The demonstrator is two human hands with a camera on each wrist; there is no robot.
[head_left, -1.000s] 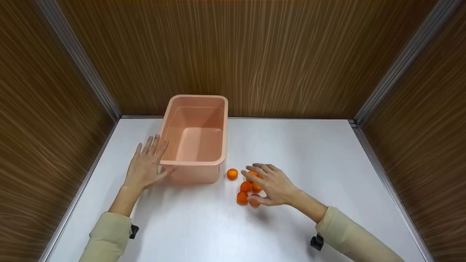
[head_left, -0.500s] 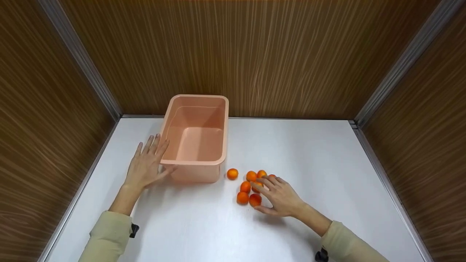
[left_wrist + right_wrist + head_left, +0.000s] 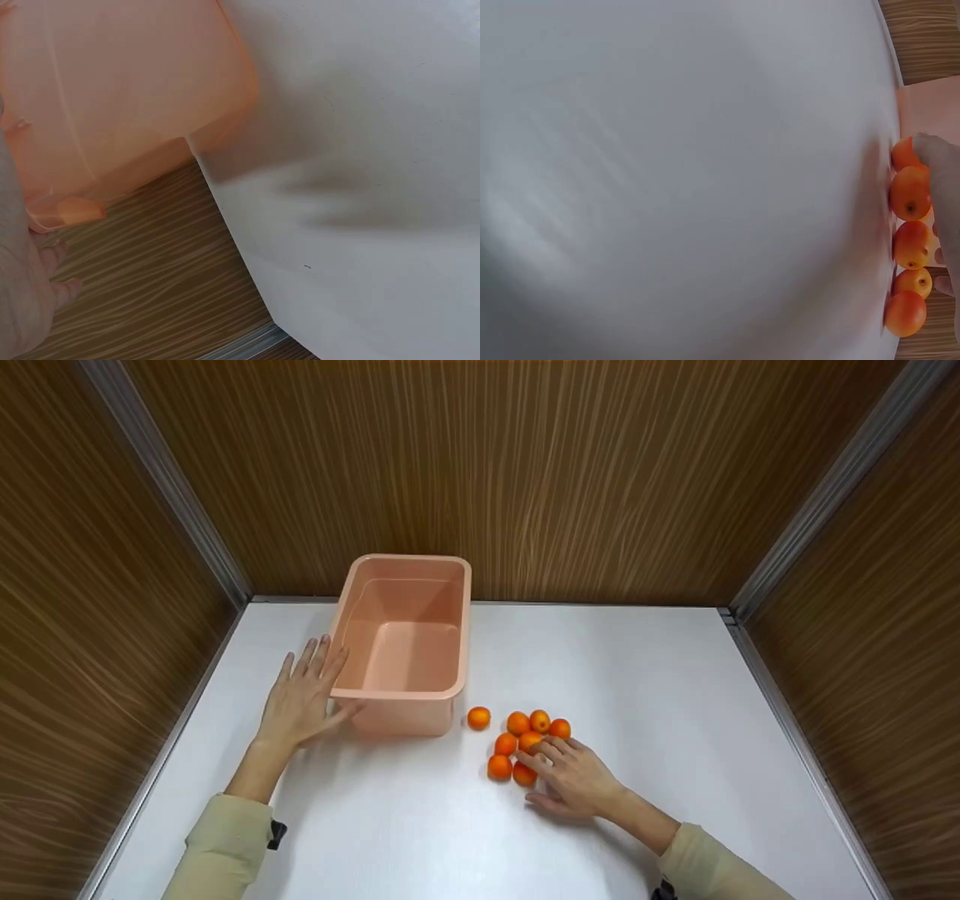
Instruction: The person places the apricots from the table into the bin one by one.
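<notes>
Head view shows the tub holding nothing, all oranges on the surface; left hand flat against the tub, right hand relaxed, fingertips touching them, gripping none.

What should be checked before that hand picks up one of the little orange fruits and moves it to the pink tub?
1. Pink plastic tub upright and empty: ok.
2. Left hand rests flat against the tub's near corner, steadying it: ok.
3. Right hand at the cluster of small round orange fruits, fingertips touching it: ok.
4. A fruit actually held in its grip: cannot tell.
5. Lone orange fruit lies apart near the tub: ok.
6. White table between cluster and tub unobstructed: ok.
</notes>
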